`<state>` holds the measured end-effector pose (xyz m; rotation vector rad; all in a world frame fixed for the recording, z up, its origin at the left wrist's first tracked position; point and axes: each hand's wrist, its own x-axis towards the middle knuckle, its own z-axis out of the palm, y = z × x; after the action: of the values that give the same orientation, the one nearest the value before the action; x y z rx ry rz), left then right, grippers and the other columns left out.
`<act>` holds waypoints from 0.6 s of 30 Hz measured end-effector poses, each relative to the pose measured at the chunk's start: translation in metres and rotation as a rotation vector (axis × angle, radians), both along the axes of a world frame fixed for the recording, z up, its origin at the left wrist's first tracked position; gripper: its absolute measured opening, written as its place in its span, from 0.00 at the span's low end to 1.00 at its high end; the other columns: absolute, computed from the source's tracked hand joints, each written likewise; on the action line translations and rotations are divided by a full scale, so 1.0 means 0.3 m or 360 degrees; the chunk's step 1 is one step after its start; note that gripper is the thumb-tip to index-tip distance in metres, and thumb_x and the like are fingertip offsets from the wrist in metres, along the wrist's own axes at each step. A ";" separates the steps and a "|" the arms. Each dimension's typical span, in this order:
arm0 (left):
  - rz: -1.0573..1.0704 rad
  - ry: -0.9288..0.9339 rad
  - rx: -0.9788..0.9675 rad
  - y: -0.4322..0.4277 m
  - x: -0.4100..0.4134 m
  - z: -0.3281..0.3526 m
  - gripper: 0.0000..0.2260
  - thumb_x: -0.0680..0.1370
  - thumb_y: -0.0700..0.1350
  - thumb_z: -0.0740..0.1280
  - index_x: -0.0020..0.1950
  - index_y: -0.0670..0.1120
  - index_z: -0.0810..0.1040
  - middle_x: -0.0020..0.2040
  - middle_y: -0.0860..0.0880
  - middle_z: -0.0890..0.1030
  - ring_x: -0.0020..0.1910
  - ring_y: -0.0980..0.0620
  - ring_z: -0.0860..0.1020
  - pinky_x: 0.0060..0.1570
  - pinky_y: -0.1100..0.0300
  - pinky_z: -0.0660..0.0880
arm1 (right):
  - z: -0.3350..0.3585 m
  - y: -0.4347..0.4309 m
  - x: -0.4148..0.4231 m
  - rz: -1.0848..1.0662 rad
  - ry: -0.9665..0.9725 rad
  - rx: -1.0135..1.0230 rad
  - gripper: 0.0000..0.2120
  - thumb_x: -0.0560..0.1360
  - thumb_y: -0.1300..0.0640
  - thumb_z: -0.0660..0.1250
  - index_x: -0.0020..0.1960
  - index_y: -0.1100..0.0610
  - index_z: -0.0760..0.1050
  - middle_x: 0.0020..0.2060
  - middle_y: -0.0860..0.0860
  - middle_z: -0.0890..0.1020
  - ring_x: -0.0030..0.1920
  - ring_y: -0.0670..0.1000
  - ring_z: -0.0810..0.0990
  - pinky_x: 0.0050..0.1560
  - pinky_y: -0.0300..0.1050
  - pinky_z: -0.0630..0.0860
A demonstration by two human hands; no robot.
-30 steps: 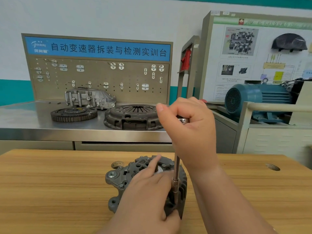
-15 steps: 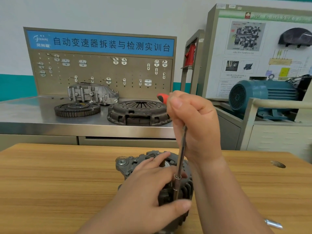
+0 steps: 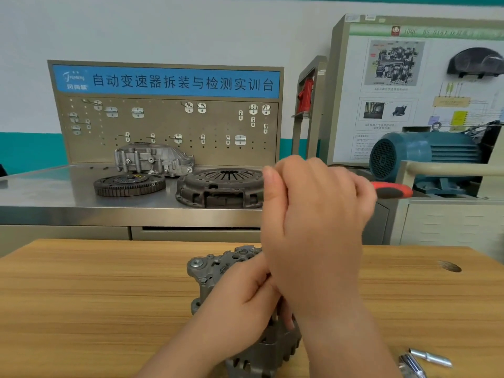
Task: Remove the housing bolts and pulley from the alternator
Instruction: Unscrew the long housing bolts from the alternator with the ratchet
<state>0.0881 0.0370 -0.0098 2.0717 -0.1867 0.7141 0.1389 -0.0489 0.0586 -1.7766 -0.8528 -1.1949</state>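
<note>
Gripping red-handled tool (image 3: 392, 190) (right hand (image 3: 316, 227)) over alternator (image 3: 218, 266).

Auto-mechanics training workshop: tool pegboard (image 3: 163, 126) with blue banner at 11 o'clock, flywheel (image 3: 129, 185), clutch cover (image 3: 221, 186), gearbox housing (image 3: 152, 159) on steel bench (image 3: 54, 203) below it; diagram teaching board (image 3: 395, 77) and blue electric motor (image 3: 425, 154) at 2 o'clock.

Red-handled tool (image 3: 392, 190): shaft perhaps behind hands (image 3: 313, 236)

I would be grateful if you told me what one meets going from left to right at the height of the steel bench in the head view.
Toothed flywheel → clutch cover → right hand → red tool handle → blue electric motor.
</note>
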 end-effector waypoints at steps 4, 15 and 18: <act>-0.0054 0.0008 -0.0029 0.009 -0.006 -0.010 0.12 0.72 0.53 0.57 0.39 0.68 0.78 0.33 0.61 0.81 0.34 0.68 0.76 0.35 0.74 0.71 | 0.004 0.003 -0.020 0.0368 0.0025 0.0093 0.15 0.79 0.49 0.52 0.37 0.51 0.70 0.33 0.43 0.71 0.42 0.49 0.72 0.71 0.56 0.56; -0.0213 0.0086 0.0075 0.020 0.002 -0.009 0.14 0.80 0.58 0.56 0.52 0.51 0.75 0.40 0.52 0.81 0.40 0.46 0.79 0.44 0.40 0.75 | 0.042 0.042 0.084 0.2650 0.0669 0.0350 0.16 0.75 0.58 0.57 0.29 0.52 0.68 0.27 0.50 0.69 0.37 0.56 0.67 0.62 0.42 0.69; -0.0198 0.0116 0.0084 0.029 -0.001 -0.010 0.11 0.79 0.55 0.56 0.46 0.52 0.74 0.36 0.54 0.81 0.37 0.49 0.79 0.41 0.48 0.75 | 0.035 0.063 0.076 0.2513 0.0674 0.0358 0.15 0.76 0.57 0.57 0.30 0.53 0.67 0.28 0.51 0.68 0.36 0.59 0.64 0.57 0.41 0.70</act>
<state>0.0878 0.0455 -0.0128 2.1118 -0.2933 0.5630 0.1616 -0.0299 0.0691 -0.6329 -1.3156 0.1384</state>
